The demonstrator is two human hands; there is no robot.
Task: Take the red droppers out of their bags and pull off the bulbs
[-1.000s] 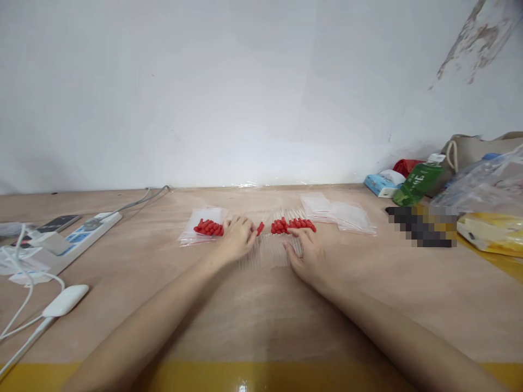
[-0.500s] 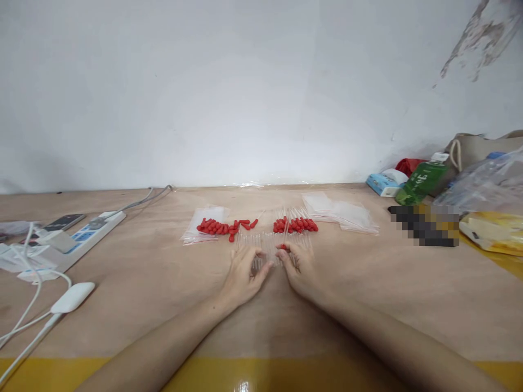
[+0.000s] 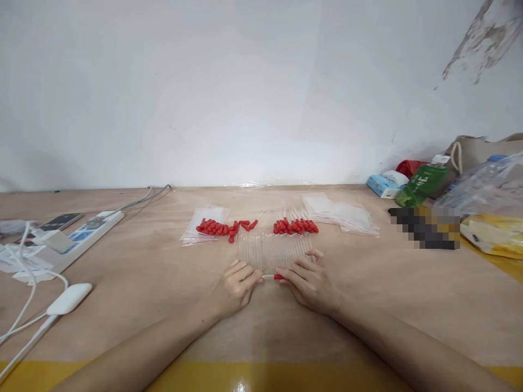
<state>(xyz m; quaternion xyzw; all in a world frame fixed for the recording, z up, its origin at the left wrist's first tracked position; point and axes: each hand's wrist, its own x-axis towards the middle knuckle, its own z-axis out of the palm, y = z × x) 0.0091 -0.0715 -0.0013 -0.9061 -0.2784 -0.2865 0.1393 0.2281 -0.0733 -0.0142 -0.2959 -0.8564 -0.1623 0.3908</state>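
My left hand and my right hand meet near the table's middle, both pinching one thin clear tube with a red cap held level between the fingertips. Just beyond them lies a row of several clear glass tubes. Farther back are loose red rubber caps on the left, partly on a small clear bag, and a bunch of tubes fitted with red caps on the right.
A stack of clear zip bags lies back right. A white power strip, cables and a white adapter sit left. A green bottle, plastic bags and a yellow packet crowd the right edge.
Both hands pulled back toward me from the red caps and tube row. They now hold one capped tube between them; loose caps that the left hand covered lie exposed.
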